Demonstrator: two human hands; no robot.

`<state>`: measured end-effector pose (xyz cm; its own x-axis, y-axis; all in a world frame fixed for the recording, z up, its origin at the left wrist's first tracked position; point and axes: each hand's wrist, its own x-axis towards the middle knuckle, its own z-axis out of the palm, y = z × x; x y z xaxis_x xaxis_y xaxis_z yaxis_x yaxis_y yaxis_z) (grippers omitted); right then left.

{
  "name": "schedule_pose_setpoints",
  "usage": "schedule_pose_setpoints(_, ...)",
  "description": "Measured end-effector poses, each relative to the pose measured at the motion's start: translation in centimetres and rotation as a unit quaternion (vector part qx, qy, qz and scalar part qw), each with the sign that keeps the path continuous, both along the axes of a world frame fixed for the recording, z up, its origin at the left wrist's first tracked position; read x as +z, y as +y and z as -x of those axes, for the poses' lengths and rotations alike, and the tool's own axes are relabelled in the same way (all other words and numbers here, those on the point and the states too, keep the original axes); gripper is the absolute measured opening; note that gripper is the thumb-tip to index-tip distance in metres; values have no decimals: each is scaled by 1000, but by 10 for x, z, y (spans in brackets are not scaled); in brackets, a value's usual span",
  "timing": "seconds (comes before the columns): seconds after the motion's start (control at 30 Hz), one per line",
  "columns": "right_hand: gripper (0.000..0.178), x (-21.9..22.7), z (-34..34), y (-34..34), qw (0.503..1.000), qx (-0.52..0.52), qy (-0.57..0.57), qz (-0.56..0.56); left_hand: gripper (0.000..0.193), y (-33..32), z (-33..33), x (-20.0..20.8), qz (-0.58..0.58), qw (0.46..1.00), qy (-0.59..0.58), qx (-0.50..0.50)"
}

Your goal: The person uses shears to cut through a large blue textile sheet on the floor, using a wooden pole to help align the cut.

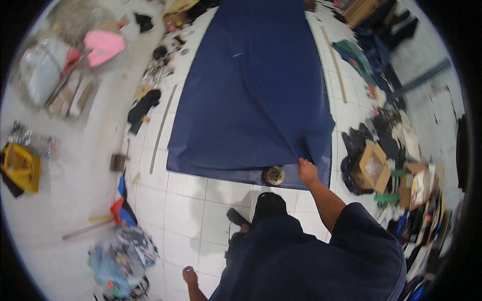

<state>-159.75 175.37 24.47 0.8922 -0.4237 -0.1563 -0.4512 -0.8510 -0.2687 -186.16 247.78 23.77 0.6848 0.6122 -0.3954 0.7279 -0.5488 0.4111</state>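
A large dark blue sheet, like coated fabric, lies spread lengthwise over the tiled floor. At its near right end my right hand is closed on the edge of this sheet and lifts it, so a fold runs away from my fingers. Beneath the lifted part, another layer of blue sheet shows along the near edge. A round tin-like container with dark contents stands on that lower layer, just left of my right hand. My left hand hangs low over the tiles, its fingers curled, with nothing visible in them.
A long metal strip lies left of the sheet, a wooden stick to its right. Open cardboard boxes and black bags stand at the right. Plastic bags and a yellow plastic item are on the left.
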Motion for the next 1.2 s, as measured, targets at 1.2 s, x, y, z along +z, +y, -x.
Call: schedule_pose_setpoints(1.2,30,-524,126,-135,993,-57,-83,63,70,-271,-497,-540,271,886,176,-332)
